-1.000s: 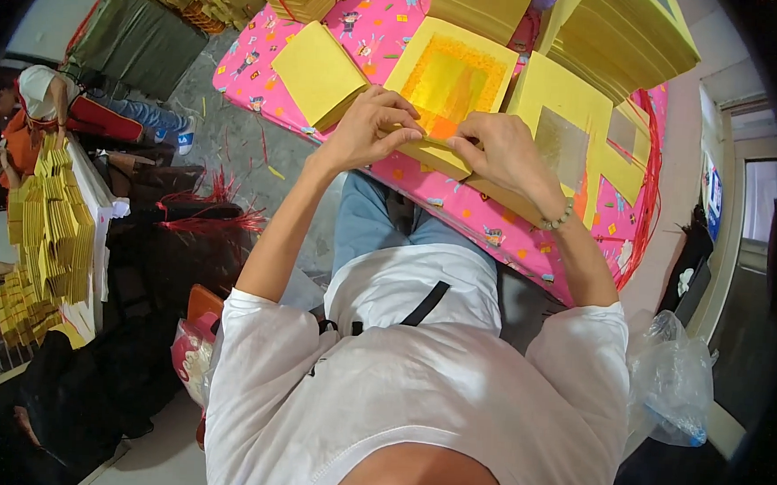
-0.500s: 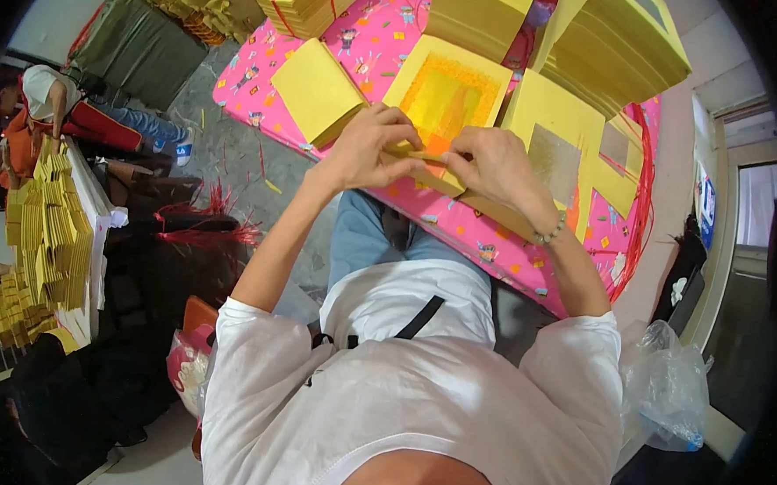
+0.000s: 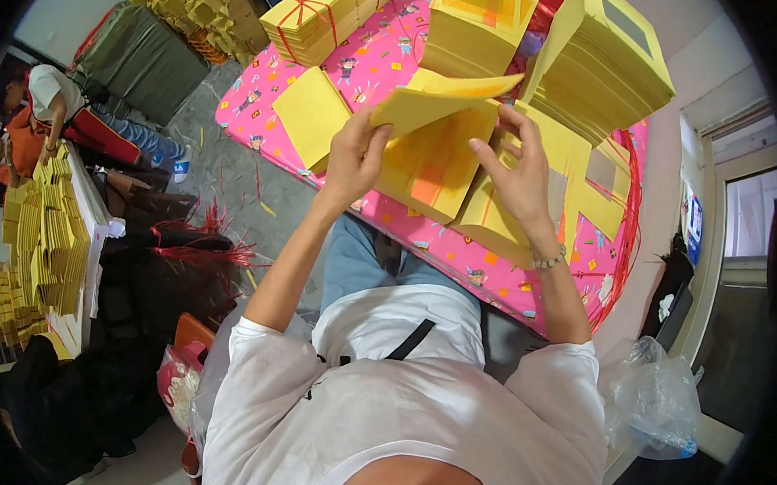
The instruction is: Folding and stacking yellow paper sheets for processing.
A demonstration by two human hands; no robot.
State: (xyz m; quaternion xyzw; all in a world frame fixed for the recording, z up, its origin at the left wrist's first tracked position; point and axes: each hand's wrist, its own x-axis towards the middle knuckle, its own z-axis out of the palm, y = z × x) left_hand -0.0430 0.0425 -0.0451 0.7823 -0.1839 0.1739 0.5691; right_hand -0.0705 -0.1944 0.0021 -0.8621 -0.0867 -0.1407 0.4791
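My left hand pinches the left edge of a lifted yellow paper sheet, which curves up and across to the right. Beneath it lies a stack of yellow paper whose top shows an orange and gold patch. My right hand hovers by the stack's right side, thumb and fingers apart and nothing gripped; its fingertips are close to the sheet's right part. A beaded bracelet circles that wrist. Under my right hand is another yellow paper stack with a grey patch. Left of my left hand sits a small plain yellow stack.
The pink patterned table bears tall yellow stacks at the back and bundles tied with red string. Red strings hang along its right edge. Another person stands far left at a table of yellow paper. A plastic bag lies right.
Both hands were together at the stack's near edge, pinching the paper. Now they are apart; my left hand has raised the sheet up and away, and my right hand's fingers have opened.
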